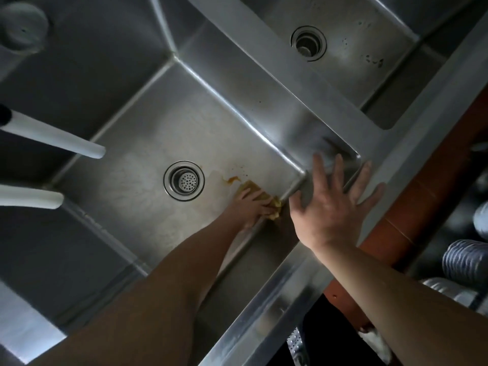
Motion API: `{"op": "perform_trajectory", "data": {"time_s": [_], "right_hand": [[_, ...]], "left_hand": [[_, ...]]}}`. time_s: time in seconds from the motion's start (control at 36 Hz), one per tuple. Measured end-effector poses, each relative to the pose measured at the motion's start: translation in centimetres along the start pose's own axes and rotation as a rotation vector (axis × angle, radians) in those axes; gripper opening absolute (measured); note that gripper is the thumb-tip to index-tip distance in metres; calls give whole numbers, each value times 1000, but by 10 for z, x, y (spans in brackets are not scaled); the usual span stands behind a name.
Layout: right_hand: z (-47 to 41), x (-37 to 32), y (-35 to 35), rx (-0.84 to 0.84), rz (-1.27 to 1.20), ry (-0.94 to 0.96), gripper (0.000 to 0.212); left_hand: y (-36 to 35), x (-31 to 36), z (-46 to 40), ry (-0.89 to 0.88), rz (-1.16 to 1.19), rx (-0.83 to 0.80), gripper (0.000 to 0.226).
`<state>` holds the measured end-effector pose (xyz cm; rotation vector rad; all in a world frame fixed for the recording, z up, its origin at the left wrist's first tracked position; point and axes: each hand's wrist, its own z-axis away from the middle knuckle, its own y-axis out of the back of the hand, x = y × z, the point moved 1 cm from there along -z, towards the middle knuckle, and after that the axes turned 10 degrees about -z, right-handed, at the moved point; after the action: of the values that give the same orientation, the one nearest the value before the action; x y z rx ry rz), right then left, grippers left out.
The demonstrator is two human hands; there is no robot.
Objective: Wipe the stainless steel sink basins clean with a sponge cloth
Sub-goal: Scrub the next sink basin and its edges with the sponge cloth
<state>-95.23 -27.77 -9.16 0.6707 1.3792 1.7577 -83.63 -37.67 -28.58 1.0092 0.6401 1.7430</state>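
The left hand presses a yellow sponge cloth onto the near basin floor (fingers curled over it) beside an orange stain and the drain strainer, while the right hand hovers spread flat above the rim.

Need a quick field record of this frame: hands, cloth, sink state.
left hand: presses the sponge cloth on the near basin floor, fingers curled over it
right hand: open, fingers spread, over the sink rim; contact unclear
sponge cloth: yellow, near the basin's corner
orange stain: on the floor between the cloth and the drain strainer
far basin: open drain, dark specks on its floor
white spouts: two, overhanging the near basin
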Motion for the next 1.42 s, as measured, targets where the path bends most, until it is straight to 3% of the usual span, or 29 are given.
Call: {"op": "perform_trajectory", "data": {"time_s": [0.14, 0.19, 0.31, 0.39, 0.47, 0.58, 0.64, 0.69, 0.75, 0.86, 0.89, 0.94, 1.08, 1.25, 1.33, 1.42], "right_hand": [[0, -2, 0, 7, 5, -2, 80], [0, -2, -1, -4, 12, 4, 79], [1, -1, -1, 5, -9, 9, 77], [1, -1, 0, 4, -3, 15, 76], [2, -1, 1, 6, 7, 23, 78], [2, -1, 1, 1, 13, 10, 79], [1, 0, 0, -11, 21, 7, 81], [1, 0, 0, -13, 25, 5, 82], [1, 0, -1, 5, 17, 1, 82], [0, 1, -4, 36, 12, -4, 81], [0, 2, -5, 39, 12, -2, 81], [-1, 2, -6, 40, 11, -2, 81], [-1, 2, -4, 29, 1, 7, 83], [0, 0, 0, 17, -33, 14, 83], [0, 0, 0, -5, -25, 22, 85], [0, 0, 0, -21, -15, 33, 83]], "left_hand": [[-16, -12, 60, -73, -126, -93, 50], [-12, -12, 77, -44, -76, -133, 51], [15, -13, 94, 263, 549, 27, 41], [44, -29, 103, 641, 1350, 122, 40], [71, -64, 109, 809, 1563, 281, 36], [95, -112, 99, 871, 1528, 621, 31], [99, -131, 85, 954, 1249, 695, 34], [95, -141, 71, 1045, 839, 670, 44], [82, -142, 50, 994, 655, 620, 50], [44, -107, -2, 896, 305, 221, 63], [40, -94, -10, 885, 263, 221, 65], [34, -65, -23, 825, 297, 263, 60], [3, 6, -23, 447, 161, 166, 58], [-6, 18, 12, 201, 143, 46, 59], [12, 17, 29, 226, 454, 178, 50], [28, 7, 54, 499, 824, 305, 42]]}}
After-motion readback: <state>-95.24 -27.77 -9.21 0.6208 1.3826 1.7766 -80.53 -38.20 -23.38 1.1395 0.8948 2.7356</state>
